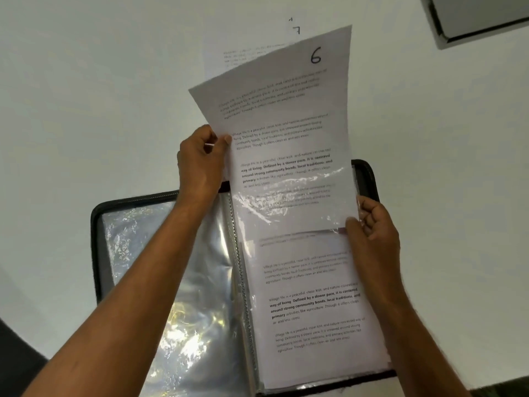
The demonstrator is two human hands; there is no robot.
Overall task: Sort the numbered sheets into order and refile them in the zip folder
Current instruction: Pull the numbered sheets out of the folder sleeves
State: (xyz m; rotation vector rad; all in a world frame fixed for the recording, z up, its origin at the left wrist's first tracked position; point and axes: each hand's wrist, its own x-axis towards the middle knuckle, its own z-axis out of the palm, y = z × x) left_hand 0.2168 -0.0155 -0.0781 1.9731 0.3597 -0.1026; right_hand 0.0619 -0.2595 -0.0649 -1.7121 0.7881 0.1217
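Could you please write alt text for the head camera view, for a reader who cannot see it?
A left hand pinches sheet 6, partly inside a clear sleeve that the right hand grips, over an open zip folder. Sheet 7 lies on the white table beyond.

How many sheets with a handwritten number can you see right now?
2: the sheet marked 6, pinched by the left hand and half inside a folder sleeve, and one marked 7 on the table behind. Others may be hidden.
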